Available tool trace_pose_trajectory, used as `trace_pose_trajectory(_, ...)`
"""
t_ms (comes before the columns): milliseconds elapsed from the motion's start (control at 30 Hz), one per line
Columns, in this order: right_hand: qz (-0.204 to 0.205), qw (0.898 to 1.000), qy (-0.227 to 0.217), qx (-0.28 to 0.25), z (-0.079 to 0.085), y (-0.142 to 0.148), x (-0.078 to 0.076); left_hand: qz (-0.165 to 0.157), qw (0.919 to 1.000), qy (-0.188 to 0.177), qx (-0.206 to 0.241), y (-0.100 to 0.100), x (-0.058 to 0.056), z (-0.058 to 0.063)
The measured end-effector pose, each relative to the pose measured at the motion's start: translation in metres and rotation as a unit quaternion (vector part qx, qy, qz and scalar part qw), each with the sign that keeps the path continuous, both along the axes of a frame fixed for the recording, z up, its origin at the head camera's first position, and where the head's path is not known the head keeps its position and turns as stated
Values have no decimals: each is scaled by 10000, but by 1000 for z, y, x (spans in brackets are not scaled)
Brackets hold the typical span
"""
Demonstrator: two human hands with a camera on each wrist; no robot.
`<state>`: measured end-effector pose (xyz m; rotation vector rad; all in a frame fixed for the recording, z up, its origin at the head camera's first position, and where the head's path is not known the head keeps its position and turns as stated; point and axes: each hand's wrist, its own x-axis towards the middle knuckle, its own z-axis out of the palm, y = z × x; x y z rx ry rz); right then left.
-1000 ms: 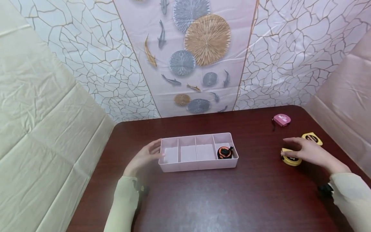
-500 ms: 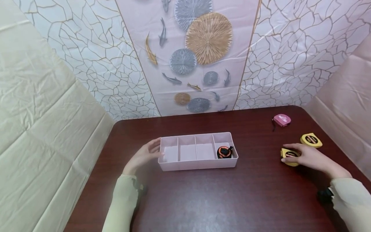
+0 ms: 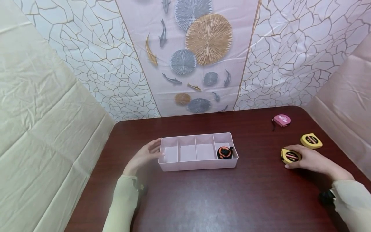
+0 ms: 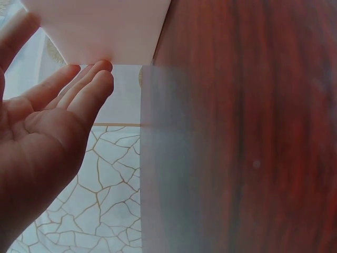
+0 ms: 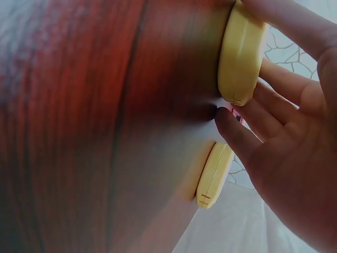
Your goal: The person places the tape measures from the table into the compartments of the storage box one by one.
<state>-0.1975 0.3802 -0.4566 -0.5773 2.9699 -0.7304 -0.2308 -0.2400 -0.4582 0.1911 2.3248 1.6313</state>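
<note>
Head view: my left hand [image 3: 142, 157] touches the tray [image 3: 197, 165], fingers loose. Further right, on the table [image 3: 208, 199], my right hand [image 3: 314, 160] pinches the near yellow tape [image 3: 291, 156]. It looks hard, smooth and maybe a bit heavy, so its edges seem best to hold.

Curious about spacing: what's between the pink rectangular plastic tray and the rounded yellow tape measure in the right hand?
Bare maroon wood-grain tabletop separates the tray and tape measure in the head view.
</note>
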Motion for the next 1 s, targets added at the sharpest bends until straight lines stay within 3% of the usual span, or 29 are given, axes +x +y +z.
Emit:
trace_pose_trajectory(233,57,9993,370,32,-3,1,1,2,9999,164,5,-1,0,-3)
trace_pose_trajectory(467,-134,9994,313,97,-3,0,4,-132,9998,133,82,-1,0,-3)
trace_pose_trajectory(767,-107,9992,339,160,-2,-2,2,-251,9995,-48,211,5,9,20)
trace_pose_trajectory(1000,-203,9996,120,124,-2,-3,3,-290,9994,-78,159,5,12,24)
